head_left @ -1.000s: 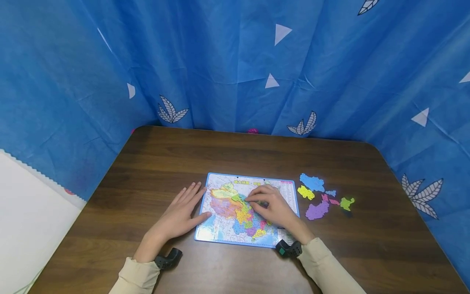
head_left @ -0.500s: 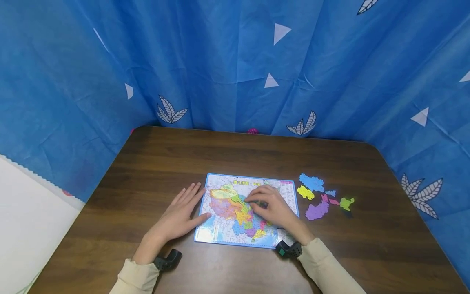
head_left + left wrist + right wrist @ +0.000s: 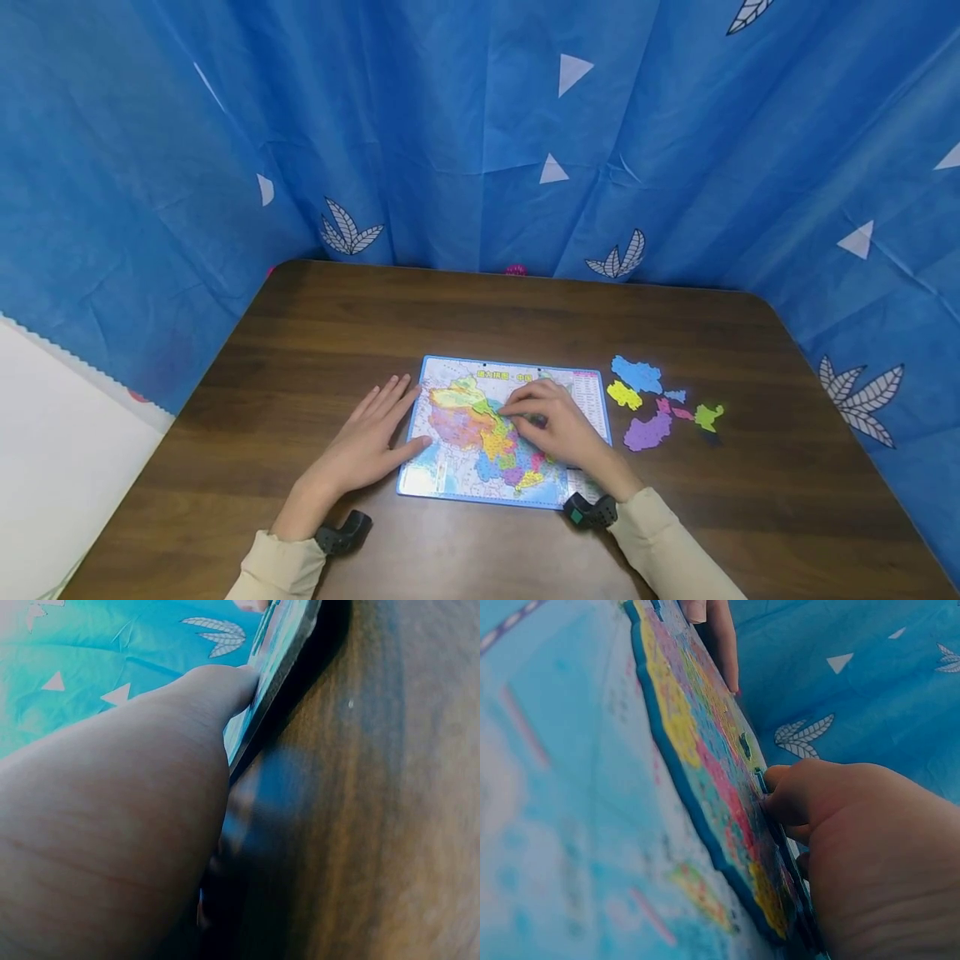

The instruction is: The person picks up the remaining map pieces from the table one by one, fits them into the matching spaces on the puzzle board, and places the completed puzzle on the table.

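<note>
A blue-edged map puzzle board [image 3: 420, 479] lies on the table, with colourful pieces filling much of its map. My left hand [image 3: 363, 437] rests with spread fingers at the board's left side; its thumb [image 3: 225, 682] lies on the edge in the left wrist view. Over the upper middle of the map, my right hand [image 3: 555, 421] has thumb and fingertips together, pinching a small puzzle piece [image 3: 760, 780] against the board. The fingers hide most of that piece. Beside them are orange-yellow pieces [image 3: 495, 442] and a pale yellow piece [image 3: 459, 395].
Loose puzzle pieces lie right of the board: a blue one [image 3: 637, 373], a yellow one [image 3: 624, 395], a purple one [image 3: 648, 431], a green one [image 3: 707, 417] and small pink ones. A blue patterned curtain [image 3: 450, 125] hangs behind the wooden table [image 3: 750, 500].
</note>
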Motion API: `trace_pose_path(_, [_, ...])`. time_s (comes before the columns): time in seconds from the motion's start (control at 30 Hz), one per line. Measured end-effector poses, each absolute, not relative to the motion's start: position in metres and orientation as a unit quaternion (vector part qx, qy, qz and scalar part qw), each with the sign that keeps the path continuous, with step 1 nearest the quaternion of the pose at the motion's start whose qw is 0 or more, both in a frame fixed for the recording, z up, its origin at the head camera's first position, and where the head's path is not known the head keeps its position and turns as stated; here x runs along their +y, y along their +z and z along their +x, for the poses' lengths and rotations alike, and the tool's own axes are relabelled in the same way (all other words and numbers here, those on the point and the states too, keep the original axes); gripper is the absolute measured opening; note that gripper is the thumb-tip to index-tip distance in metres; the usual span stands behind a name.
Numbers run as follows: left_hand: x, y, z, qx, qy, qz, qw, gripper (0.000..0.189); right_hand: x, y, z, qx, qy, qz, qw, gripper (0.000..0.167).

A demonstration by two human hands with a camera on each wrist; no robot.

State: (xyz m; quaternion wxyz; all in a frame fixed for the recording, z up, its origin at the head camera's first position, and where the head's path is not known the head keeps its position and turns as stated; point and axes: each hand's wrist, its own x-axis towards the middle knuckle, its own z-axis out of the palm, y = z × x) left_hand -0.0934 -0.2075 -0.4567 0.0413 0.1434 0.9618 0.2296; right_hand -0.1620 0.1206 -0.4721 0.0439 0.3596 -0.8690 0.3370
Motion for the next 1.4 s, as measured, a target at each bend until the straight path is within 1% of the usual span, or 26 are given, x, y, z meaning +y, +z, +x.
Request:
trace_pose_path(0.1, [-0.207, -0.457, -0.094, 0.962, 0.229, 0.145, 0.042, 0.086, 0.120, -0.471, -0.161, -0.872, 0.334, 0.355, 0.036, 0.021])
trace_pose_path(0.4, [-0.208, -0.459, -0.095, 0.962, 0.227, 0.146, 0.039, 0.087, 0.118, -0.467, -0.161, -0.876, 0.319, 0.360, 0.037, 0.020])
trace_pose_path(0.7, [-0.207, -0.457, -0.098, 0.962, 0.227, 0.151, 0.035, 0.087, 0.120, -0.466, -0.159, -0.876, 0.302, 0.371, 0.058, 0.022])
trace_pose_path(1.07, [-0.210, -0.462, -0.092, 0.962, 0.230, 0.143, 0.030, 0.088, 0.119, -0.473, -0.156, -0.877, 0.286, 0.380, 0.069, 0.024])
trace_pose_path(1.4, [-0.209, -0.464, -0.093, 0.960, 0.234, 0.152, 0.031, 0.087, 0.121, -0.475, -0.152, -0.880, 0.291, 0.367, 0.084, 0.024])
